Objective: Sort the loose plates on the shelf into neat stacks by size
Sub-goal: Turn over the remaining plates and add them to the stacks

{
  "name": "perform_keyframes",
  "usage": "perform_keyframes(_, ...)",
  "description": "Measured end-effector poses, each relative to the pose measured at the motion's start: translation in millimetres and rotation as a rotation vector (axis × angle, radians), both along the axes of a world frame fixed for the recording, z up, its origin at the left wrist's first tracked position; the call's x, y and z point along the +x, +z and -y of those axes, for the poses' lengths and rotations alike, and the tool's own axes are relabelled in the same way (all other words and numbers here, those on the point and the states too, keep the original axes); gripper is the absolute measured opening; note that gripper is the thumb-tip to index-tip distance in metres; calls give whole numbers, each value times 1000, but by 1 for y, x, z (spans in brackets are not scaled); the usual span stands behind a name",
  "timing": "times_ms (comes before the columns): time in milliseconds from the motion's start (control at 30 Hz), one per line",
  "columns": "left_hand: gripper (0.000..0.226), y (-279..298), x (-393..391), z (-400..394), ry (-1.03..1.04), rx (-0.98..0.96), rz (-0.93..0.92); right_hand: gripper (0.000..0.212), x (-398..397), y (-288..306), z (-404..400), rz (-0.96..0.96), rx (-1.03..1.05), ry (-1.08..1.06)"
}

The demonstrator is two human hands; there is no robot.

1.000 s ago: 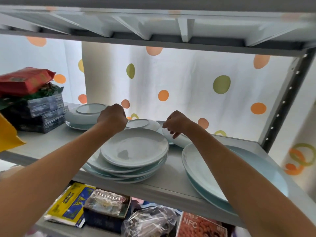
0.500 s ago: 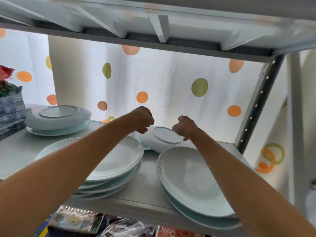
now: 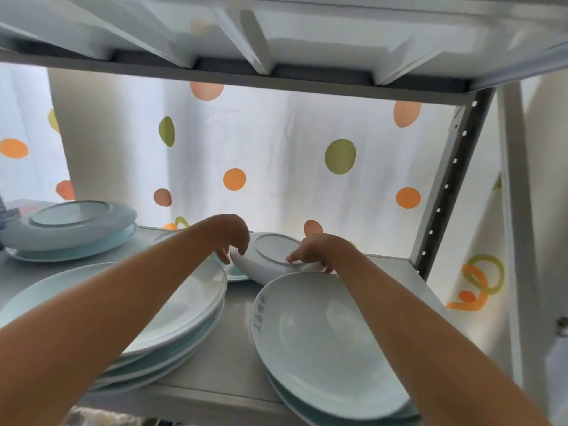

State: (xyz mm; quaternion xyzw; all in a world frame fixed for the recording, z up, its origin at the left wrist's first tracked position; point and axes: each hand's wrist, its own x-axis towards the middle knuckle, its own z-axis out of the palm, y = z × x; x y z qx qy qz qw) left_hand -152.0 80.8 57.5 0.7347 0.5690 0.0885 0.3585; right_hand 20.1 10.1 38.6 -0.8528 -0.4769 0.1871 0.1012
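A small white plate (image 3: 270, 256) lies upside down and tilted at the back of the shelf (image 3: 230, 342), over another small plate (image 3: 235, 273). My left hand (image 3: 232, 236) curls over its left rim and my right hand (image 3: 316, 250) grips its right rim, fingertips on the foot ring. A stack of mid-size plates (image 3: 184, 305) sits under my left forearm. Two large plates (image 3: 322, 342) are stacked at the front right. At the far left an upturned plate (image 3: 70, 222) rests on another plate.
A dotted white curtain (image 3: 276, 155) hangs right behind the shelf. The upper shelf (image 3: 276, 35) is close overhead. A perforated metal post (image 3: 451, 179) stands at the back right corner. The shelf's front edge is below the plates.
The view has shifted right and closer. Both hands dropped from above the small upside-down plate onto its rims, and the plate now tilts up.
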Motion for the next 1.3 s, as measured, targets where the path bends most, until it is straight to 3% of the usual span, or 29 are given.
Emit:
perform_keyframes(67, 55, -3, 1, -3, 35, -120, 32, 79, 5, -4, -1, -12, -18, -19)
perform_keyframes(167, 60, -5, -1, -10, 132, -262, 164, 83, 14, -9, -4, -3, -33, -8)
perform_keyframes(333, 47, -4, 2, -12, 223, -425, 408, 60, 32, -5, -6, -180, 10, -54)
perform_keyframes(400, 39, 2, 9, -6, 193, -438, 509, 56, 44, -1, -5, -248, -2, -96)
perform_keyframes(500, 38, 11, 20, 5, 146, -398, 596, 69, 56, 1, -2, -394, 17, -137)
perform_keyframes(667, 33, 22, 36, 10, 119, -320, 801, 63, 61, 3, 6, -467, 160, -90)
perform_keyframes(867, 6, 59, 47, 33, 20, 3, 988, 29, 67, 28, 12, -508, 699, -119)
perform_keyframes(933, 10, 76, 42, 46, -97, 198, 954, 25, 70, 40, 21, -668, 858, -121)
perform_keyframes(1000, 14, 88, 32, 63, -254, 427, 805, 32, 73, 53, 32, -850, 942, -120)
perform_keyframes(1133, 12, 98, 14, 96, -530, 948, 381, 68, 88, 73, 57, -1183, 872, -112)
perform_keyframes(1200, 13, 96, 6, 106, -611, 1081, 292, 85, 96, 72, 71, -1407, 797, -128)
perform_keyframes(1233, 12, 95, 2, 109, -647, 1102, 283, 86, 99, 71, 78, -1464, 759, -136)
perform_keyframes(1300, 11, 90, -3, 112, -695, 1082, 276, 64, 101, 66, 89, -1419, 695, -143)
